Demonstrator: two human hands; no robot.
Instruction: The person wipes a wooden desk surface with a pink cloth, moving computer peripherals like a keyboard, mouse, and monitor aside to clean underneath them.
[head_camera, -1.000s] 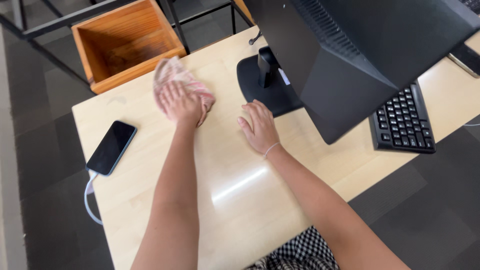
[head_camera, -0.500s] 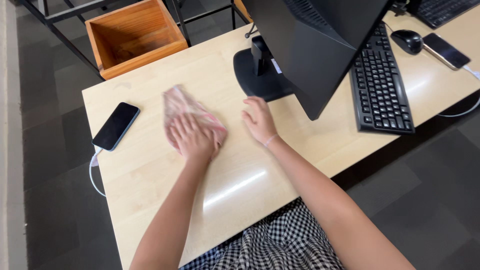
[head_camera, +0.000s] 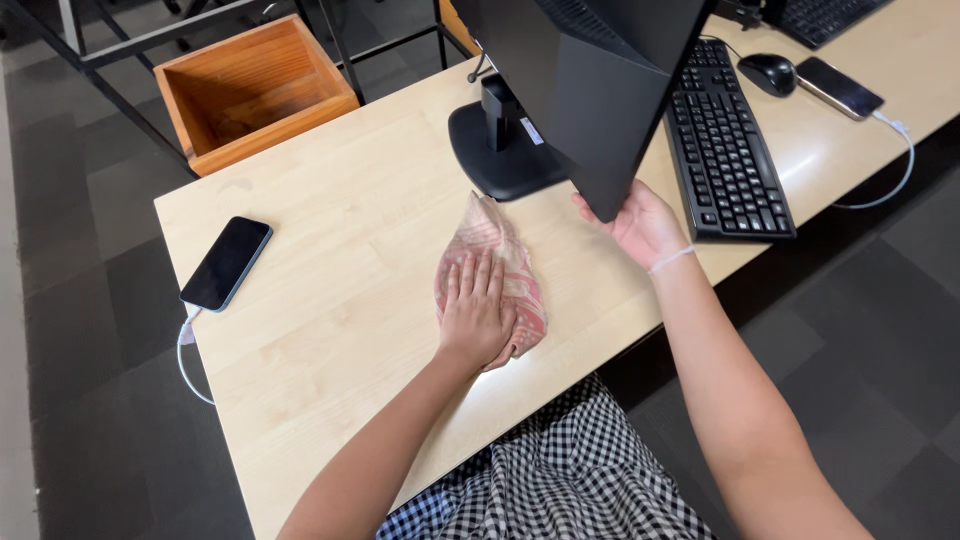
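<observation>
The left hand (head_camera: 475, 315) lies flat, fingers spread, pressing a pink cloth (head_camera: 495, 265) onto the desk (head_camera: 330, 260); the cloth sticks out ahead of the fingertips toward the monitor (head_camera: 590, 80) base. The right hand (head_camera: 640, 222) grips the monitor's lower corner.

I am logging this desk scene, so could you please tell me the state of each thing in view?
Left hand: flat, pressing the cloth.
Cloth: crumpled, lying on the desk.
Right hand: fingers at the monitor's lower corner.
Monitor: upright on its stand.
Phone: screen dark, cable plugged in.
Wooden box: open.
</observation>
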